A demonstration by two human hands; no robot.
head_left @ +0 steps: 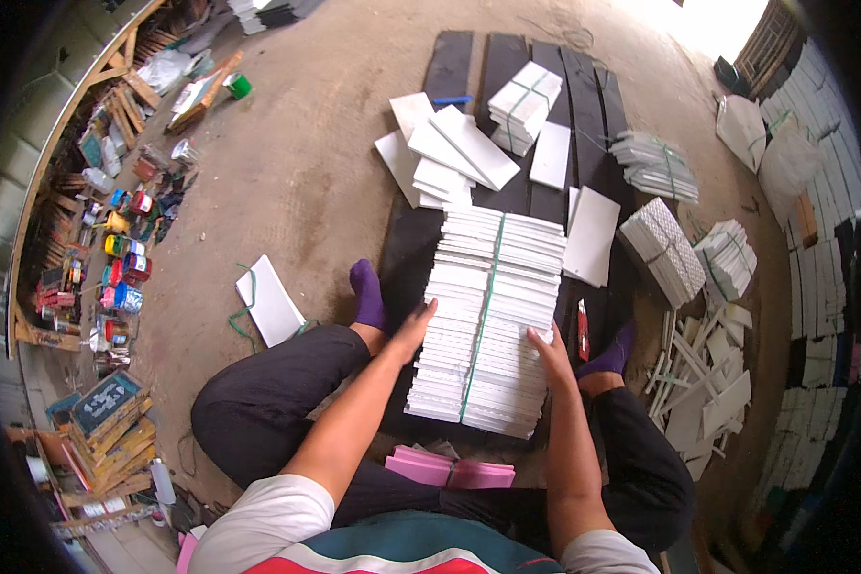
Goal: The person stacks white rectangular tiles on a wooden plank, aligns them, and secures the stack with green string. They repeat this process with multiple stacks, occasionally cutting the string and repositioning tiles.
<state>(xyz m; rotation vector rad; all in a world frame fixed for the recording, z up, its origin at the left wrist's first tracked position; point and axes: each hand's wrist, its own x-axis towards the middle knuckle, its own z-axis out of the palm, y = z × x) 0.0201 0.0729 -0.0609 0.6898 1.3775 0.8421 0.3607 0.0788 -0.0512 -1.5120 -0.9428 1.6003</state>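
Note:
A long bundle of white boards (450,330), tied lengthwise with green string (493,277), lies between my legs on dark planks. My left hand (416,330) presses against its left side, fingers partly hidden behind the edge. On the opposite side my right hand (552,356) grips the bundle, with the thumb on top and the other fingers out of sight. To the right of that hand lies a red cutter-like tool (583,330). Nearest my body is a stack of pink sheets (450,469), bound with a dark tie.
Loose white boards (464,148) and another tied bundle (524,107) lie farther up the dark planks (450,72). More bundles (662,251) and a heap of white offcuts (703,378) are at right. Paint jars (129,258) line the left side.

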